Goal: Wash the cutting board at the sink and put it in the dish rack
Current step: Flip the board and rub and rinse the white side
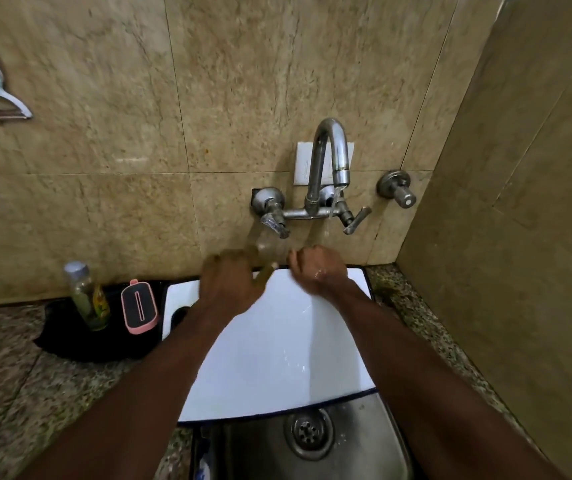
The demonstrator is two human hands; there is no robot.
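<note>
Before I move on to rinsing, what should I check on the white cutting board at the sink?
1. Curved chrome tap running: ok, thin stream.
2. White plastic cutting board lying over the steel sink: ok.
3. Right hand at the board's far edge, below the stream: ok.
4. Left hand grip: cannot tell, blurred.
5. Round sink drain uncovered: ok.
6. Dish rack within sight: not ok.

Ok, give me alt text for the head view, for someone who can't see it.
Two hands work at the far edge of a white cutting board lying across a steel sink, under a thin stream from the wall tap. The left hand is motion-blurred; the right hand curls over the board's edge.
</note>
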